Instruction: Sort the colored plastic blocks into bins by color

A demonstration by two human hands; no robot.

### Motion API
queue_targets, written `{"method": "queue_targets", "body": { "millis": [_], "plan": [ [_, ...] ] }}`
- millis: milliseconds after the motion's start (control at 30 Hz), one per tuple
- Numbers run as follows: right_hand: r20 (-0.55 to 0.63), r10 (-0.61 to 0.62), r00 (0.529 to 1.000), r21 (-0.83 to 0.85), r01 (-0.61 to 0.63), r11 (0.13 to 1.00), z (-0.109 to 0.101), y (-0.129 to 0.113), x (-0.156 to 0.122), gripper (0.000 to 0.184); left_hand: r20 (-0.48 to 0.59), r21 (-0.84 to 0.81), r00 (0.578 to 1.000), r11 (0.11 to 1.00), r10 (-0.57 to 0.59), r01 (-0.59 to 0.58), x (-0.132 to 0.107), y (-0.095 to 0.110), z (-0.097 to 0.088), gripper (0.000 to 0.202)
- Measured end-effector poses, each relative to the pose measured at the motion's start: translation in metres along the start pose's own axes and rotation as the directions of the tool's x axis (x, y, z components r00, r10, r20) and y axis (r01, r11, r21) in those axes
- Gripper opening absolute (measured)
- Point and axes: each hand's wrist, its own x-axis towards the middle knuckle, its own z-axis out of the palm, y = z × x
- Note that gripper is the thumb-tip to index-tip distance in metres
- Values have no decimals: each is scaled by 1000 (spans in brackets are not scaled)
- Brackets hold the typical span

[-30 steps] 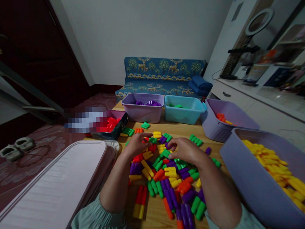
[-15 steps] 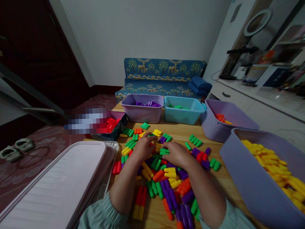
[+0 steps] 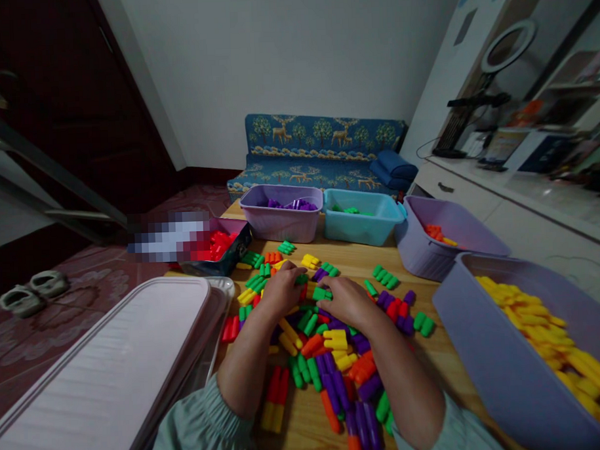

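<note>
Both of my hands work in a heap of plastic building blocks in several colours on the wooden table. My right hand (image 3: pixel 349 301) is closed, with a green block (image 3: pixel 323 294) pinched between thumb and fingers. Just to its left, my left hand (image 3: pixel 283 288) has its fingers curled round a small green block (image 3: pixel 300 279), which shows at the fingertips. Around the hands lie loose yellow blocks (image 3: pixel 335 340), purple blocks (image 3: pixel 335 384) and green blocks (image 3: pixel 310 322). A joined red and yellow piece (image 3: pixel 274 399) rests nearer to me.
Behind the heap stand a purple tub (image 3: pixel 281 224) of purple blocks and a turquoise tub (image 3: pixel 362 230) with green ones. To the right are purple tubs with orange blocks (image 3: pixel 434 233) and yellow blocks (image 3: pixel 527 312). A dark box (image 3: pixel 239 245) holds red blocks; a pale lid (image 3: pixel 108 369) lies left.
My left fingers have curled in, and a green block now shows at their tips. The green block in my right hand has shifted slightly.
</note>
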Motion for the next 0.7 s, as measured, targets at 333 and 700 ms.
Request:
{"method": "queue_targets", "body": {
  "millis": [333,700],
  "plan": [
    [-12,10,1000,27,-10,1000,1,0,2,39,-57,41,997,998,-45,47,-1,5,-3,37],
    [-210,55,976,310,13,951,14,-6,13,37,-163,-101,986,994,27,-44,5,-2,3,33]
  ]
}}
